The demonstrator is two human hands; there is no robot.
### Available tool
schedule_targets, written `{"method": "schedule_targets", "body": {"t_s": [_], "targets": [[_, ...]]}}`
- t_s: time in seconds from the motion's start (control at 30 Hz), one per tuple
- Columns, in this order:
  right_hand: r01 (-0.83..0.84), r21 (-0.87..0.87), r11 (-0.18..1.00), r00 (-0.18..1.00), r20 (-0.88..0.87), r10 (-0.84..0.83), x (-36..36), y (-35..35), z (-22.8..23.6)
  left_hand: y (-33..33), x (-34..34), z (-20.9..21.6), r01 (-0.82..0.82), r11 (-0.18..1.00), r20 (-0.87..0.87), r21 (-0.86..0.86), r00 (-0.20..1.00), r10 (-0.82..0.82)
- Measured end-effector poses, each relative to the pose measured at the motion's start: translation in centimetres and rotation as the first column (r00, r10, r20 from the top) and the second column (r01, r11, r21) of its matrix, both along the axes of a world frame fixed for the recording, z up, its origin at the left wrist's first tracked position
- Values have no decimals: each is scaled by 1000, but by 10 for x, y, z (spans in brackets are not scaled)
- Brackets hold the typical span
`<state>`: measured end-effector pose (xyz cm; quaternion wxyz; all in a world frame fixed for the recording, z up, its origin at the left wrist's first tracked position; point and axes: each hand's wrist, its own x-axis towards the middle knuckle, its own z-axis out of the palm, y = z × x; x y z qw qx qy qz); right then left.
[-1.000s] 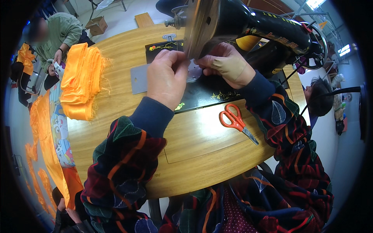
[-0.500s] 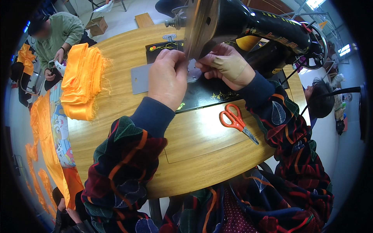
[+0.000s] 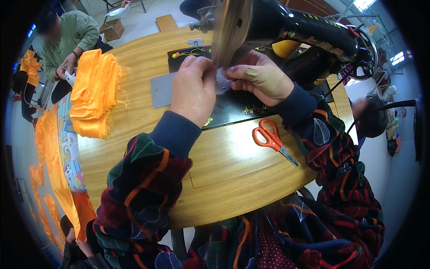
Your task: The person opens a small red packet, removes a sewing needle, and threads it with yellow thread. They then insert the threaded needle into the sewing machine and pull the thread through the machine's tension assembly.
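Both my hands are at the needle area of a black sewing machine with gold decoration. My left hand is left of the machine's upright head, its thumb and forefinger closed together. From the right, my right hand reaches in, a tan patch near its thumb and its fingertips pinched by the round metal needle plate. The machine's head and my fingers hide the needle; anything between the fingertips is too small to make out. A grey metal slide plate sticks out beside my left hand.
Orange-handled scissors lie on the wooden table below my right hand. A folded stack of frayed orange cloth sits at the left edge. Another person sits at far left; a dark-haired head is at right.
My right thumb and fingertips have shifted slightly left by the needle plate; my left hand looks unmoved. The other person's lower hand at far left has moved up and right.
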<state>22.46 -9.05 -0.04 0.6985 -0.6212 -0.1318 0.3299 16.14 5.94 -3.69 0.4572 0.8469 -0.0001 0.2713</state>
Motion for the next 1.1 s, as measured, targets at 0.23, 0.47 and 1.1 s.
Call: {"method": "schedule_targets", "body": {"t_s": [0.23,0.47,1.1], "targets": [[20,-63,998,993,118,-12,0,0,1,0,-2,-1,32,986,-49,-165,998,-40],[49,-55,997,995,89,-44,1,1,-1,0,-2,2,49,979,-72,-196,995,-65],[88,-41,995,965,253,-75,0,6,-5,1,-2,1,29,994,-58,-110,998,-36]]}}
